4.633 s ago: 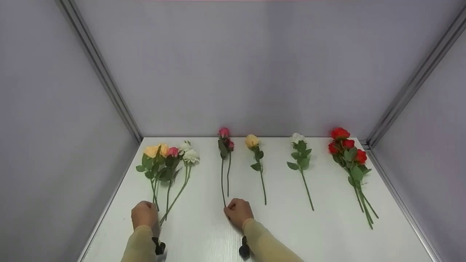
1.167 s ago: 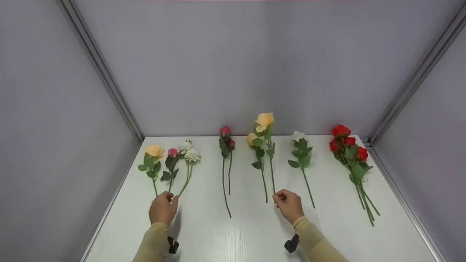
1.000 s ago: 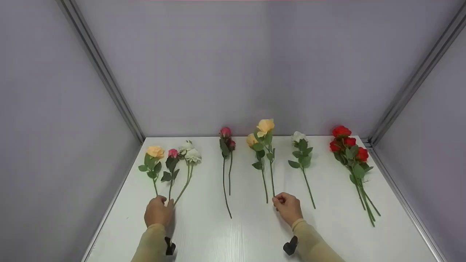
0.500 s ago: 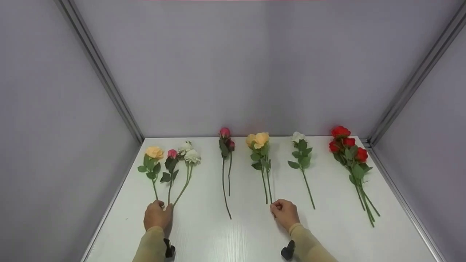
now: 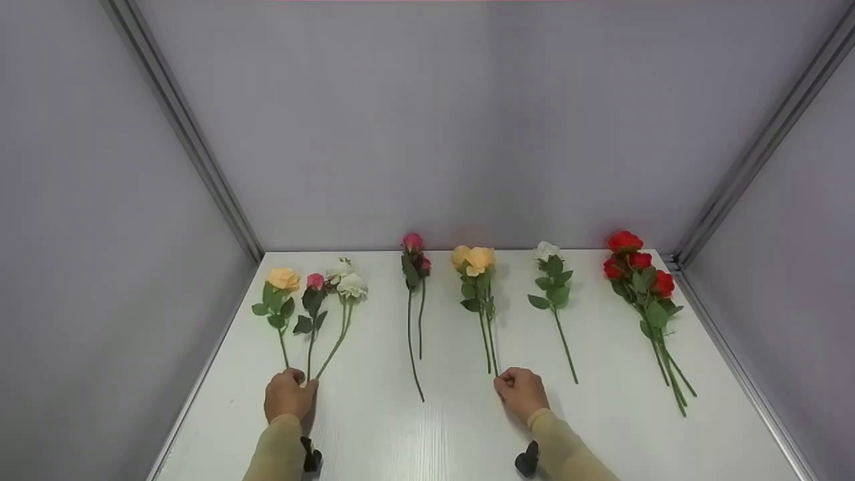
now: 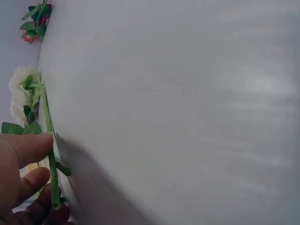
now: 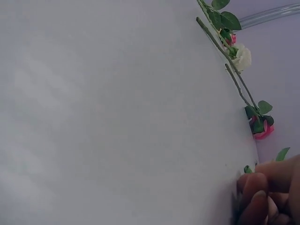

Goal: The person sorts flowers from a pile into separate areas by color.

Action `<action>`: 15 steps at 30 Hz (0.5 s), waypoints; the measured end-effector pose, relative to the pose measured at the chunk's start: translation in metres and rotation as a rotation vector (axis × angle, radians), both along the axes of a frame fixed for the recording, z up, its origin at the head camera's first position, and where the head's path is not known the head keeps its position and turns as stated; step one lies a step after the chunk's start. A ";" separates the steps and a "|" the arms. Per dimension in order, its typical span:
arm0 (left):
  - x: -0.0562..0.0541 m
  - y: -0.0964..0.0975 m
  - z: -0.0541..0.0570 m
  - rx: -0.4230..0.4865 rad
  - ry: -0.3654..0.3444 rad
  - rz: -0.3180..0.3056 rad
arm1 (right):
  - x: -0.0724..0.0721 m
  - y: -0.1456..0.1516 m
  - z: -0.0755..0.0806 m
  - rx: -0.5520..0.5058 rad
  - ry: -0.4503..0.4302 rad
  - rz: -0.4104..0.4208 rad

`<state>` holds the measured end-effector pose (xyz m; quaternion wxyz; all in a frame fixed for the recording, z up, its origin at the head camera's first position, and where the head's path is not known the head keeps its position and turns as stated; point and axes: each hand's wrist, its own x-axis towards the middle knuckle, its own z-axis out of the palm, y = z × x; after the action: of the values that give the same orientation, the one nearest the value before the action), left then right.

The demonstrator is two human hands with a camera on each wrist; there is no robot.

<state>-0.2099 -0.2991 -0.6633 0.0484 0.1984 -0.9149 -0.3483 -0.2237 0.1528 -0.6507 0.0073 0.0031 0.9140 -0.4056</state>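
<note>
My left hand (image 5: 288, 395) is low over the stem ends of a yellow rose (image 5: 283, 279), a pink rose (image 5: 315, 281) and white roses (image 5: 352, 286). In the left wrist view, its thumb (image 6: 35, 146) and fingertips stand apart beside a green stem (image 6: 48, 112), the thumb tip touching or nearly touching it. My right hand (image 5: 522, 391) pinches the stem end of a yellow rose (image 5: 479, 260) that lies against another yellow rose (image 5: 460, 256). From the right wrist view, the curled fingers (image 7: 255, 185) hide most of that stem.
Two dark pink roses (image 5: 412, 242) lie at mid-table, left of the yellow pair. Farther right are a white rose (image 5: 548, 252) and a bunch of red roses (image 5: 625, 242). Grey panels (image 5: 401, 120) enclose the white table (image 5: 401, 441) at the back and sides.
Since 4.6 s ago, one yellow rose has gone from the left cluster to beside the middle yellow rose. Over the last second, my right hand lowered it there; my left hand shifted slightly down.
</note>
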 end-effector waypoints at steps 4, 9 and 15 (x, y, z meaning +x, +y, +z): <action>0.000 0.000 -0.002 -0.018 0.003 -0.003 | 0.001 -0.001 0.003 0.056 -0.012 0.022; 0.000 0.002 0.001 -0.014 -0.009 0.001 | 0.001 -0.002 0.007 0.077 -0.023 0.042; -0.001 0.002 0.004 -0.020 -0.020 -0.003 | 0.001 -0.003 0.009 0.075 -0.041 0.036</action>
<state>-0.2112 -0.2971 -0.6590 0.0406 0.2002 -0.9191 -0.3370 -0.2230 0.1502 -0.6419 0.0331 -0.0049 0.9281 -0.3708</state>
